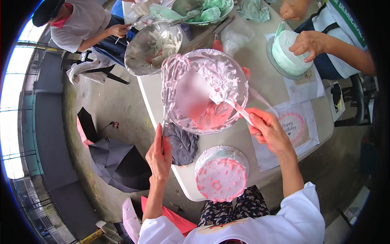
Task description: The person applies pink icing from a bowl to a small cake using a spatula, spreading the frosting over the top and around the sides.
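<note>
My left hand (159, 156) grips the handle of a wire whisk (172, 75), whose wires are coated in pink cream and rest at the left rim of a metal mixing bowl (244, 87). In my right hand (269, 130) is a spatula (243, 113). Its cream-covered blade reaches into the bowl. Pale pink cream (225, 79) coats the bowl's inside, with a deeper pink patch low down; part of the inside is blurred. Nearest my body stands a round cake (221, 181) with a pale pink top, darker pink dabs and a pale green and white side.
A grey cloth (183, 144) lies left of the cake. Beyond are a bowl of whitish cream (136, 65) and one of green cream (185, 6). At right, a co-worker's hands work on a green cake (284, 53); printed sheets (298, 126) lie nearby. Umbrellas (118, 162) lie on the floor.
</note>
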A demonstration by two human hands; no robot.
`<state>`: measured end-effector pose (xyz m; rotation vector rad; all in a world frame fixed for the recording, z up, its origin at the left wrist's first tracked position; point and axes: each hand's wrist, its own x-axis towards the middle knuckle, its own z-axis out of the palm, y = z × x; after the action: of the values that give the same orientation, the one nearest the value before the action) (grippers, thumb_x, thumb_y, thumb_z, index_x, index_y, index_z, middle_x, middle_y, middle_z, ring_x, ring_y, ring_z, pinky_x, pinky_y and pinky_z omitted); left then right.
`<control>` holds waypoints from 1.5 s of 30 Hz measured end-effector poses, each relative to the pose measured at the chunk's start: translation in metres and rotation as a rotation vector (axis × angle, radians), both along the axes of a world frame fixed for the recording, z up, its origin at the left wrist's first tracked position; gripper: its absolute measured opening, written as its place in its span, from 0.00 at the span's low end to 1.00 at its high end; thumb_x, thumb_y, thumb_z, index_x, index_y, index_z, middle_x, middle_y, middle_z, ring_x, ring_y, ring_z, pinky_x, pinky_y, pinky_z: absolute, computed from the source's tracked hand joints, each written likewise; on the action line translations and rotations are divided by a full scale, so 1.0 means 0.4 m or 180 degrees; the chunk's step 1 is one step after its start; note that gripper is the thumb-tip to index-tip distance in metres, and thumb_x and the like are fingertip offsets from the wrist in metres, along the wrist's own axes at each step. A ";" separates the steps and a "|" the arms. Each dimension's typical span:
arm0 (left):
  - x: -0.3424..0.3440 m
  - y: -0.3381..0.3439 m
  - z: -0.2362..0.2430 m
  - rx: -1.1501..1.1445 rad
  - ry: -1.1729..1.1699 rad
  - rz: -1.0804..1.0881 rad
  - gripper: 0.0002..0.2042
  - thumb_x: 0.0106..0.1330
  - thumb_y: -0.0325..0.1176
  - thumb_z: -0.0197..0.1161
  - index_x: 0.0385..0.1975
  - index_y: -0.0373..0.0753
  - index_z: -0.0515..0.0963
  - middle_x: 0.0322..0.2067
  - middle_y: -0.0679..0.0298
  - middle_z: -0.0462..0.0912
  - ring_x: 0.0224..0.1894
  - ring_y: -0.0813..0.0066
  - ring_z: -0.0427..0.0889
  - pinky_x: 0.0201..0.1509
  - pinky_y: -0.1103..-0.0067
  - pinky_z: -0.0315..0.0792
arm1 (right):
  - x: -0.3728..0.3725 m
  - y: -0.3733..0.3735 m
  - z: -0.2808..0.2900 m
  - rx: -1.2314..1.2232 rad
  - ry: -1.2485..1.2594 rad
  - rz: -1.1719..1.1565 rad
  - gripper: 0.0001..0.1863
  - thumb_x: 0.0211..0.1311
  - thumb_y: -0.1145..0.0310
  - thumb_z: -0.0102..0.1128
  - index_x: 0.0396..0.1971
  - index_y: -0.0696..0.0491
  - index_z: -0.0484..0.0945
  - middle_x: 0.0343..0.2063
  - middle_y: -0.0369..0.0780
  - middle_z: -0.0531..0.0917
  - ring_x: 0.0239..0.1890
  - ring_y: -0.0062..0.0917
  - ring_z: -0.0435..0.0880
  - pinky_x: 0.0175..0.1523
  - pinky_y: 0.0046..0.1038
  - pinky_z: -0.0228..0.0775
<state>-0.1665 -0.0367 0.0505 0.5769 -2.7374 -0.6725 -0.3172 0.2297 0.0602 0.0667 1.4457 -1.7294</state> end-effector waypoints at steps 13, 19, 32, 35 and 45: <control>-0.008 0.000 -0.004 -0.0057 0.0027 -0.0190 0.23 0.61 0.25 0.56 0.58 0.40 0.66 0.18 0.57 0.71 0.18 0.67 0.70 0.27 0.78 0.69 | -0.011 -0.026 -0.004 -0.0009 0.0034 0.0032 0.15 0.68 0.62 0.46 0.48 0.53 0.72 0.17 0.28 0.67 0.14 0.07 0.56 0.16 0.12 0.44; -0.005 0.003 -0.016 -0.0364 0.0294 -0.0441 0.24 0.58 0.23 0.57 0.57 0.36 0.66 0.17 0.59 0.71 0.18 0.67 0.71 0.26 0.75 0.68 | -0.018 -0.047 -0.022 -0.0050 -0.0039 0.0046 0.15 0.67 0.61 0.47 0.48 0.53 0.72 0.18 0.28 0.67 0.14 0.06 0.56 0.15 0.12 0.44; -0.008 0.024 -0.042 -0.0884 0.0529 -0.1229 0.26 0.53 0.22 0.62 0.55 0.32 0.67 0.16 0.64 0.65 0.17 0.70 0.68 0.23 0.75 0.65 | -0.027 -0.072 -0.008 -0.0100 0.0005 -0.0002 0.16 0.67 0.61 0.46 0.49 0.55 0.71 0.19 0.29 0.68 0.14 0.06 0.56 0.15 0.13 0.44; -0.012 0.017 -0.043 -0.0898 0.0503 -0.1203 0.26 0.53 0.22 0.61 0.55 0.33 0.68 0.16 0.64 0.65 0.17 0.70 0.67 0.23 0.75 0.65 | -0.021 -0.066 0.005 -0.0037 0.0021 -0.0097 0.15 0.67 0.63 0.47 0.48 0.56 0.71 0.17 0.29 0.66 0.12 0.07 0.53 0.14 0.13 0.41; -0.022 0.025 -0.026 -0.0202 0.0566 -0.1160 0.22 0.57 0.21 0.58 0.54 0.32 0.68 0.19 0.61 0.72 0.20 0.68 0.73 0.28 0.77 0.69 | -0.036 -0.029 0.003 -0.0051 -0.0012 -0.0068 0.16 0.67 0.61 0.47 0.49 0.55 0.71 0.18 0.29 0.67 0.13 0.06 0.55 0.15 0.13 0.43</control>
<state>-0.1751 -0.0267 0.0400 -0.0017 -2.7034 -0.6754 -0.3315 0.2182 0.0613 0.0773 1.4330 -1.7570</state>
